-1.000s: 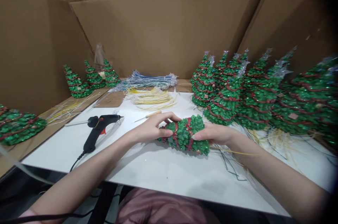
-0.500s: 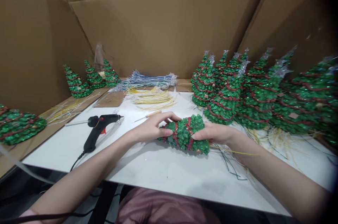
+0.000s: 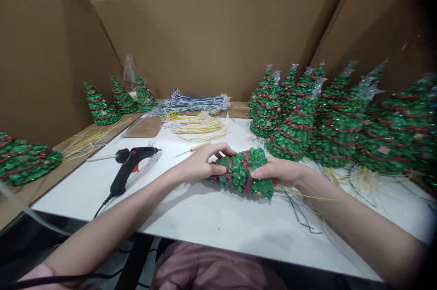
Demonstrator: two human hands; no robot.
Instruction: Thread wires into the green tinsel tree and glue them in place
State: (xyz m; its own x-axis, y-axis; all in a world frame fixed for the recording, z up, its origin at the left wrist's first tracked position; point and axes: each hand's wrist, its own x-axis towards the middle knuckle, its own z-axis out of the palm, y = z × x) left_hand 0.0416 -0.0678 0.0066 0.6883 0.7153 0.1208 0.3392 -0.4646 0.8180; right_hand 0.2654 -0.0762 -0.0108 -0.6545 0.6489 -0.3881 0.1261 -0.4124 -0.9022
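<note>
A green glittery tree with red garlands point(image 3: 239, 174) lies on its side low over the white table, its wide base toward the right. My left hand point(image 3: 208, 161) grips its narrower left part, thumb on the near face and fingers over the top. My right hand point(image 3: 278, 171) is closed round the base end, with its thumb on the garland side. Yellow and green wires point(image 3: 300, 212) trail from beneath the base to the right. The tip of the tree is hidden by my left hand.
A black glue gun point(image 3: 126, 169) lies at the left, near a thin pointed tool point(image 3: 196, 148). Wire bundles point(image 3: 194, 103) lie at the back. Several star-topped trees point(image 3: 297, 121) stand at the right; more trees point(image 3: 100, 105) are at the left, before cardboard walls point(image 3: 205, 35).
The view has shifted slightly, moving the scene a little to the right in the picture. Both hands keep their hold on the tree.
</note>
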